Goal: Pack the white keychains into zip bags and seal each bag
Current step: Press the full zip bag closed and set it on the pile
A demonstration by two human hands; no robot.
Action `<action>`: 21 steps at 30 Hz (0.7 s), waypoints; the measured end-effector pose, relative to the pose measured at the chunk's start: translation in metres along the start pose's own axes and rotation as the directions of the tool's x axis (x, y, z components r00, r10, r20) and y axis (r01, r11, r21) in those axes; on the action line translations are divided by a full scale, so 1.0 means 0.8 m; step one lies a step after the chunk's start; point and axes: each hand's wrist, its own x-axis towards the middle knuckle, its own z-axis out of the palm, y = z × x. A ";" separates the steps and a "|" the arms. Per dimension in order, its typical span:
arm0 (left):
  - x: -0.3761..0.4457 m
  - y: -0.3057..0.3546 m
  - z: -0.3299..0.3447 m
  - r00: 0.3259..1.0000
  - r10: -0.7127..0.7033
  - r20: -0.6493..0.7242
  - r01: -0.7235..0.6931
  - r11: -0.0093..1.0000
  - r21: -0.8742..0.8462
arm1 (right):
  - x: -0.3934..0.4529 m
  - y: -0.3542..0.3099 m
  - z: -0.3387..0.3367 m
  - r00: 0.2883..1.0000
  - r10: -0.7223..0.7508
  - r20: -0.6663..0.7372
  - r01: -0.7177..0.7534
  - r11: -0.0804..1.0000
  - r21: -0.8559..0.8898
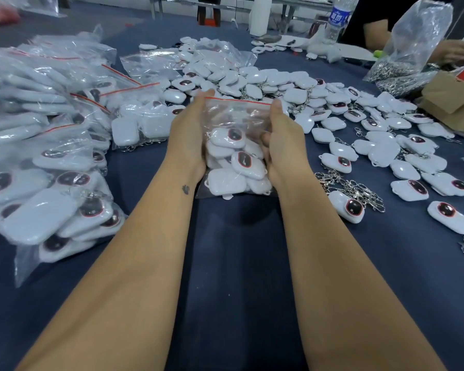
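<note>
Head view: left hand [190, 129] and right hand [281, 135] grip a zip bag [239, 113] holding white keychains [233, 167].

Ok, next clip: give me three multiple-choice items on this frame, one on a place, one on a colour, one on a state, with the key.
1. Where do the filled zip bags lie?
A. on the person's left
B. on the person's right
C. under the water bottle

2. What colour is the zip strip on the held zip bag?
A. blue
B. red
C. green

3. How is the held bag supported?
A. lying flat, untouched
B. in one hand only
C. between both hands, fingertips at the strip

Key: 1 A, the filled bags are heaped left of the left hand, while loose white keychains spread to the right on the dark blue table. 2 B, a red line runs across the bag's top. 3 C, the left hand and the right hand flank the bag, each reaching up to a top corner.
</note>
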 end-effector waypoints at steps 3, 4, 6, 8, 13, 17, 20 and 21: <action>-0.015 -0.004 0.003 0.998 0.003 0.057 -0.028 0.897 0.441 | 0.002 -0.002 -0.003 0.991 -0.049 -0.126 0.059 0.995 0.077; -0.020 -0.005 0.004 0.996 -0.003 0.086 -0.040 0.866 0.498 | 0.002 -0.004 -0.005 0.986 -0.074 -0.149 0.088 0.992 0.085; -0.028 -0.004 0.005 0.997 -0.014 0.072 -0.026 0.847 0.530 | -0.001 -0.008 -0.003 0.981 -0.115 -0.154 0.127 0.990 0.069; -0.035 0.006 0.005 1.000 0.012 0.013 -0.017 0.872 0.489 | -0.006 -0.015 0.008 0.985 -0.123 -0.123 0.133 0.988 0.075; -0.045 0.085 -0.018 0.962 0.258 -0.093 -0.165 0.814 0.557 | -0.031 -0.024 0.081 0.983 0.000 0.181 0.004 1.000 -0.025; -0.045 0.179 -0.065 0.903 0.395 -0.172 -0.212 0.755 0.620 | -0.054 -0.029 0.161 0.910 0.018 0.415 0.036 0.992 -0.121; -0.049 0.236 -0.111 0.820 0.509 -0.262 -0.189 0.673 0.715 | -0.072 -0.031 0.220 0.872 -0.012 0.489 0.072 0.992 -0.104; -0.047 0.252 -0.128 0.781 0.549 -0.299 -0.158 0.636 0.756 | -0.079 -0.032 0.237 0.859 -0.019 0.511 0.080 0.992 -0.097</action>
